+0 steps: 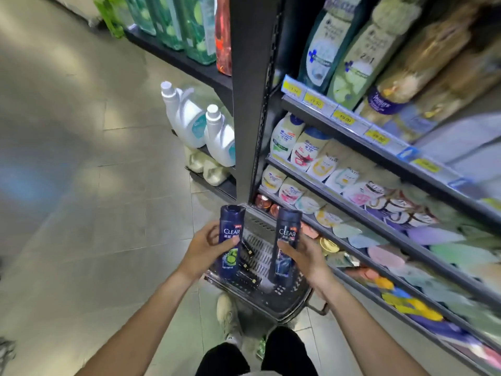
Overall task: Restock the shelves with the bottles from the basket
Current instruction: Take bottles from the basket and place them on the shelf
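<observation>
Grey floor tiles (pixel 81 185) run left of dark shelves (pixel 352 137) packed with blurred bottles. Two white jugs (pixel 200 126) stand far left. Near, over a black basket (pixel 271 299), the left hand (pixel 203 251) grips one blue bottle (pixel 230 240), the right hand (pixel 303 256) grips one darker bottle (pixel 287 240); both upright.

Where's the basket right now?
Head view, bottom centre: the basket sits on the floor under both hands, beside the shelves' lowest tier on its right.
</observation>
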